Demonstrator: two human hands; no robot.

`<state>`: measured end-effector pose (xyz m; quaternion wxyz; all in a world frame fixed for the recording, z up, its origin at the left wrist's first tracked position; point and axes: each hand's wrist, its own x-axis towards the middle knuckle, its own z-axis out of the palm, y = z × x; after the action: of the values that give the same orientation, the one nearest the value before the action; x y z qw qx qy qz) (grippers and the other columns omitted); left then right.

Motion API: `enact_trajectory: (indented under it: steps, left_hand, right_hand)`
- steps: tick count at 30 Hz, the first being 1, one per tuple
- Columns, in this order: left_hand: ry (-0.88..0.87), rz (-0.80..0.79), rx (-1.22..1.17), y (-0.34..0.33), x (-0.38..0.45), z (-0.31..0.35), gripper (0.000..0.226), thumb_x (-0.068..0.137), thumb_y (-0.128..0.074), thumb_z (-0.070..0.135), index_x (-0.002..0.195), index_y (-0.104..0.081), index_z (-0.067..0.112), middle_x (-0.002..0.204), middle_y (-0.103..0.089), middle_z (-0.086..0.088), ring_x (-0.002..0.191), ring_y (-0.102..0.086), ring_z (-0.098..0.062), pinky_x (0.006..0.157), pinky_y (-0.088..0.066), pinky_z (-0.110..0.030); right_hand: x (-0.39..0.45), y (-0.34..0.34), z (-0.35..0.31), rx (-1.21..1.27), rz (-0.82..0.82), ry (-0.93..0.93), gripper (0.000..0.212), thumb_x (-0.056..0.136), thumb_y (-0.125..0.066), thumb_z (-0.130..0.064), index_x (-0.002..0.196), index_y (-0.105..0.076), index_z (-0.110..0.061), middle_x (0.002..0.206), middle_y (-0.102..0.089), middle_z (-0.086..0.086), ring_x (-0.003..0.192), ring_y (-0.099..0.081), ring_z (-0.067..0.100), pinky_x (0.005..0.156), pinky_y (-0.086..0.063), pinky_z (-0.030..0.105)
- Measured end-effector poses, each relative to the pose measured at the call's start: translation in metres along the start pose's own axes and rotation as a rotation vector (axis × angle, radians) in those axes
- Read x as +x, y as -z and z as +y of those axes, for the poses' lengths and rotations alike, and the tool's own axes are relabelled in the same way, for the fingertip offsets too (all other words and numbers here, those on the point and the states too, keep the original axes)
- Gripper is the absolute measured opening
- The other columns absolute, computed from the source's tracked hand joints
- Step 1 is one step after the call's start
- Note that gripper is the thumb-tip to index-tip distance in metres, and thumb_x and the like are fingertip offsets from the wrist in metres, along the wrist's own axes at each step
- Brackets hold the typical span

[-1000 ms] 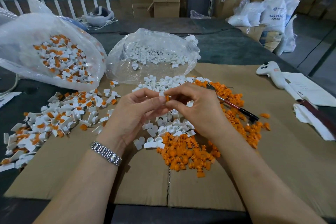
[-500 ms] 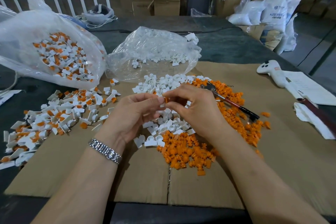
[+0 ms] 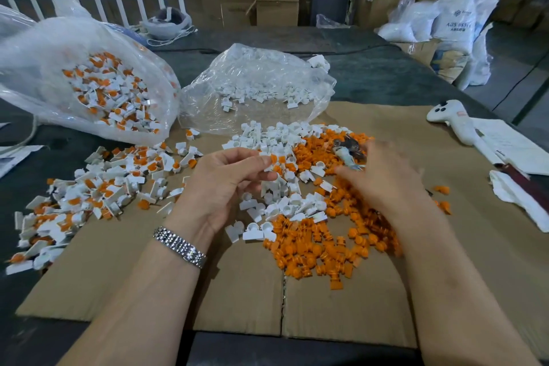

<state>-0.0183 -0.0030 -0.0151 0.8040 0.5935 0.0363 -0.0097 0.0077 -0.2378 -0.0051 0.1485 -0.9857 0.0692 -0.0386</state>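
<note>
The left hand (image 3: 225,184) pinches a white-and-orange clip (image 3: 269,160) between thumb and fingertips. Loose white clips (image 3: 285,205) lie directly beneath the pinch. The right hand (image 3: 383,178) is blurred and hovers to the right of the pinch, above loose orange plugs (image 3: 315,252). Its closure cannot be determined.

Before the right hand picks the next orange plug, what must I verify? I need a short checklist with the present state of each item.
1. Left hand pinches the white clip: ok.
2. Seated plug sits fully in that clip: cannot tell, too small.
3. Right hand holds nothing: cannot tell, motion blur.
4. Loose orange plugs lie near on the cardboard: ok.
5. Loose white clips lie between the hands: ok.
</note>
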Motion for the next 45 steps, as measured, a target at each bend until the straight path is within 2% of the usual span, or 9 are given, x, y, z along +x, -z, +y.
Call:
enact_trajectory:
  steps: [3,7,10,13,16,22,36,40,45]
  left_hand:
    - [0.004,-0.003,-0.001,0.001,0.0,0.001,0.008,0.063,-0.086,0.014,0.067,-0.08,0.016,0.083,-0.077,-0.01,0.079,-0.078,-0.025,0.053,-0.055,-0.021]
    - [0.021,0.01,-0.052,0.001,-0.001,0.003,0.008,0.063,-0.086,0.014,0.067,-0.081,0.019,0.087,-0.078,-0.01,0.079,-0.078,-0.024,0.052,-0.054,-0.02]
    - [0.018,0.03,-0.122,0.002,-0.002,0.005,0.007,0.064,-0.086,0.013,0.066,-0.082,0.019,0.086,-0.078,-0.009,0.078,-0.078,-0.021,0.051,-0.054,-0.019]
    - [-0.007,0.031,-0.142,0.004,-0.002,0.006,0.016,0.066,-0.086,0.017,0.08,-0.08,0.014,0.089,-0.078,-0.009,0.082,-0.077,-0.02,0.054,-0.054,-0.018]
    - [-0.029,0.052,-0.168,0.005,-0.002,0.007,0.033,0.067,-0.085,0.019,0.095,-0.073,0.007,0.09,-0.078,-0.007,0.081,-0.077,-0.018,0.054,-0.053,-0.017]
    - [-0.069,0.072,-0.195,0.004,-0.003,0.01,0.033,0.068,-0.084,0.018,0.096,-0.072,0.005,0.089,-0.078,-0.007,0.078,-0.076,-0.017,0.052,-0.05,-0.016]
    - [-0.089,0.13,-0.157,0.005,-0.001,0.006,0.009,0.084,-0.079,0.006,0.088,-0.072,0.007,0.084,-0.077,-0.009,0.072,-0.076,-0.016,0.049,-0.049,-0.017]
    - [-0.095,0.135,-0.148,0.003,-0.001,0.006,0.011,0.084,-0.079,0.006,0.091,-0.071,0.006,0.087,-0.078,-0.01,0.074,-0.076,-0.016,0.05,-0.049,-0.017]
    - [-0.09,0.14,-0.14,0.002,-0.003,0.008,0.007,0.087,-0.075,0.004,0.092,-0.069,0.003,0.083,-0.077,-0.008,0.068,-0.074,-0.013,0.049,-0.048,-0.015]
  right_hand:
    - [0.002,0.002,0.009,-0.077,-0.088,-0.053,0.053,0.089,-0.063,-0.061,0.111,-0.054,-0.015,0.117,-0.057,0.008,0.12,-0.051,0.033,0.101,-0.037,0.058]
    - [0.001,0.007,0.002,-0.068,-0.002,-0.006,0.034,0.094,-0.06,-0.046,0.083,-0.051,-0.015,0.086,-0.053,0.001,0.089,-0.052,0.026,0.081,-0.032,0.045]
    - [-0.002,0.018,-0.001,-0.047,0.067,0.04,0.027,0.097,-0.053,-0.038,0.086,-0.053,-0.013,0.083,-0.056,0.005,0.077,-0.052,0.025,0.067,-0.035,0.036]
    - [-0.011,0.039,-0.011,0.258,0.0,0.095,0.017,0.1,-0.051,-0.034,0.093,-0.056,-0.019,0.082,-0.063,0.004,0.07,-0.06,0.019,0.055,-0.042,0.033]
    - [-0.026,0.057,-0.028,0.504,-0.179,0.138,0.007,0.1,-0.054,-0.021,0.102,-0.061,-0.019,0.089,-0.071,0.003,0.083,-0.071,0.019,0.07,-0.057,0.032]
    - [-0.043,0.054,-0.059,0.33,-0.505,0.316,0.025,0.103,-0.051,-0.033,0.099,-0.065,-0.013,0.1,-0.073,0.01,0.098,-0.069,0.029,0.093,-0.054,0.052]
    - [-0.049,0.041,-0.071,0.309,-0.502,0.391,0.038,0.105,-0.047,-0.037,0.101,-0.062,-0.002,0.097,-0.072,0.016,0.072,-0.056,0.018,0.067,-0.044,0.033]
    - [-0.05,0.042,-0.07,0.349,-0.524,0.384,0.035,0.106,-0.046,-0.035,0.106,-0.064,-0.005,0.103,-0.073,0.013,0.095,-0.07,0.025,0.086,-0.054,0.039]
    - [-0.051,0.043,-0.071,0.352,-0.534,0.404,0.029,0.107,-0.045,-0.032,0.105,-0.065,-0.011,0.101,-0.074,0.007,0.095,-0.07,0.019,0.087,-0.055,0.035]
